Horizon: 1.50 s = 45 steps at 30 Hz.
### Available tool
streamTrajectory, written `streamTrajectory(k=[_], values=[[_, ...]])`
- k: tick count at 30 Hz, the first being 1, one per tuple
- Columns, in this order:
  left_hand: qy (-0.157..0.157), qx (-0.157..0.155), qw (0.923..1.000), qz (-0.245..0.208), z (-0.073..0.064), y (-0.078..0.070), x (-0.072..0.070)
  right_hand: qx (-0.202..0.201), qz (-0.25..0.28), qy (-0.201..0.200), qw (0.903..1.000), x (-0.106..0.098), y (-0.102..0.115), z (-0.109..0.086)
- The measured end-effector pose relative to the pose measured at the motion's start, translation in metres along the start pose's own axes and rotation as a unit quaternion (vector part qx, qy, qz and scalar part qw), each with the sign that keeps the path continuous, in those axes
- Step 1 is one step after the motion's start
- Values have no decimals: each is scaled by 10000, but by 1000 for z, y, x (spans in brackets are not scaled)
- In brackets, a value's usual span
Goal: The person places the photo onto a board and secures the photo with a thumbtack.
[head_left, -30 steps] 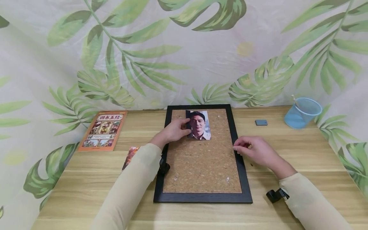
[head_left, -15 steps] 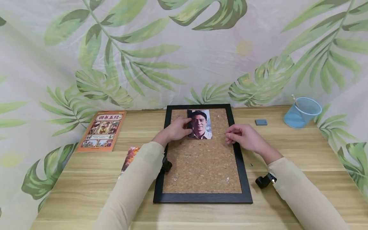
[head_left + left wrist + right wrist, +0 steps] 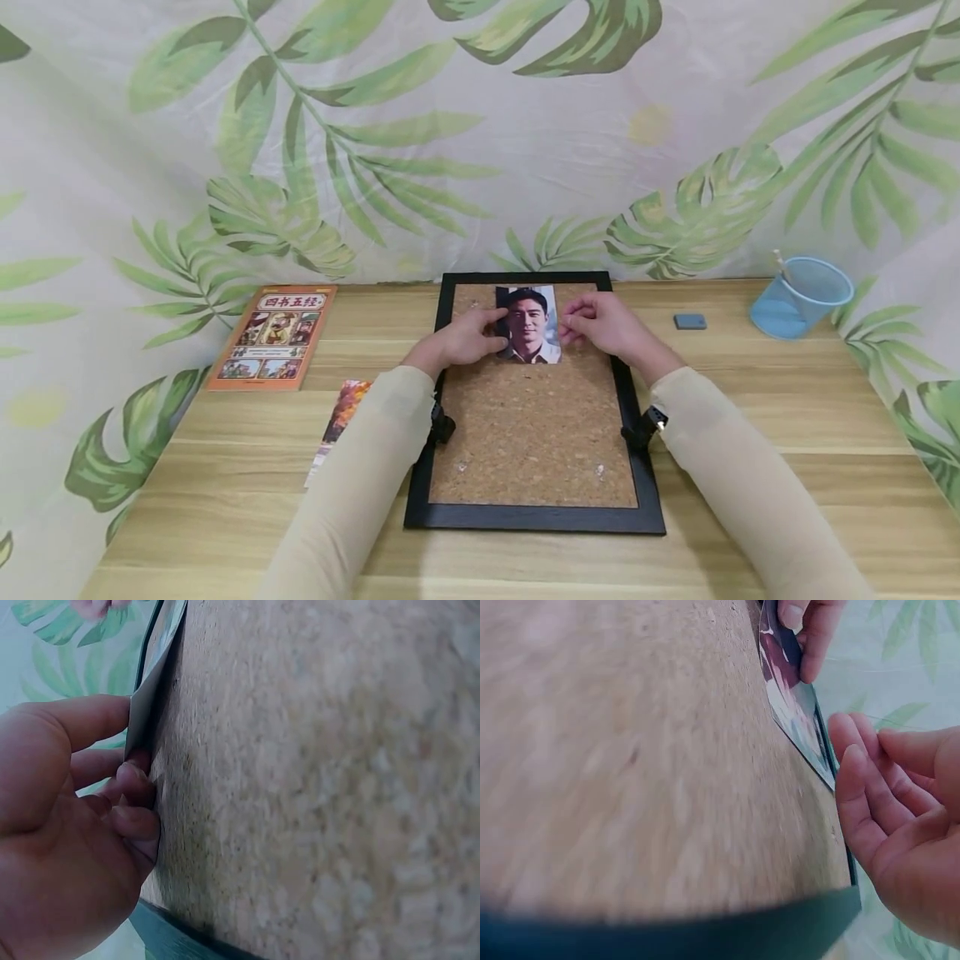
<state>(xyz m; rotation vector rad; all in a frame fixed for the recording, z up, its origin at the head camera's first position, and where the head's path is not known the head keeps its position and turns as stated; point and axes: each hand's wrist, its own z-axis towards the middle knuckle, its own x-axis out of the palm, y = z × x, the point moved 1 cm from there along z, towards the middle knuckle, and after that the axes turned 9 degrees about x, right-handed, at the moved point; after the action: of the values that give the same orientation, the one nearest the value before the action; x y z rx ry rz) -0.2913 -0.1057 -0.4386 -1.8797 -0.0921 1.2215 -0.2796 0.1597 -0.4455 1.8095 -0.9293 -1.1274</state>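
A portrait photo (image 3: pixel 528 329) lies against the upper part of a black-framed cork board (image 3: pixel 525 442). My left hand (image 3: pixel 468 337) pinches the photo's left edge; the left wrist view shows fingers on both sides of that edge, which stands slightly off the cork. At the photo's right edge is my right hand (image 3: pixel 607 323), fingers bent and thumb close to the fingertips. In the right wrist view those fingertips (image 3: pixel 849 727) are near the photo's edge, and I cannot tell whether something small is between them.
A second, colourful picture (image 3: pixel 341 417) lies partly under the left sleeve. An orange book (image 3: pixel 272 337) is at the left, a small blue block (image 3: pixel 690 322) right of the board, and a blue mesh cup (image 3: pixel 798 300) with a stick at the back right. Behind stands a leaf-printed wall.
My right hand has moved left and up from the board's right frame to the photo's right edge. The left hand keeps hold of the photo, which has shifted slightly right.
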Motion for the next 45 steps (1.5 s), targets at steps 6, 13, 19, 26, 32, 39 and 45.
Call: streamTrajectory(k=[6, 13, 19, 26, 32, 39, 45], values=[[33, -162, 9998, 117, -2, -1, -1, 58, 330, -28, 9994, 14, 6, 25], [87, -196, 9993, 292, 0, -1, -1, 107, 223, -364, 9990, 23, 18, 47], [117, -106, 9990, 420, 2, -2, 1, 380, 307, -493, 9976, 27, 27, 59], [52, -119, 9988, 476, 2, -4, 0, 420, 425, -620, 9963, 31, 28, 76], [68, -52, 9986, 526, 0, -1, 3, 620, 366, -601, 9956, 36, 31, 89], [36, -56, 9991, 416, 1, 0, 4, 999, 218, -480, 9936, 36, 42, 96], [-8, -12, 9988, 484, -1, -1, 4, 1231, -164, -628, 9903, 37, 46, 103]])
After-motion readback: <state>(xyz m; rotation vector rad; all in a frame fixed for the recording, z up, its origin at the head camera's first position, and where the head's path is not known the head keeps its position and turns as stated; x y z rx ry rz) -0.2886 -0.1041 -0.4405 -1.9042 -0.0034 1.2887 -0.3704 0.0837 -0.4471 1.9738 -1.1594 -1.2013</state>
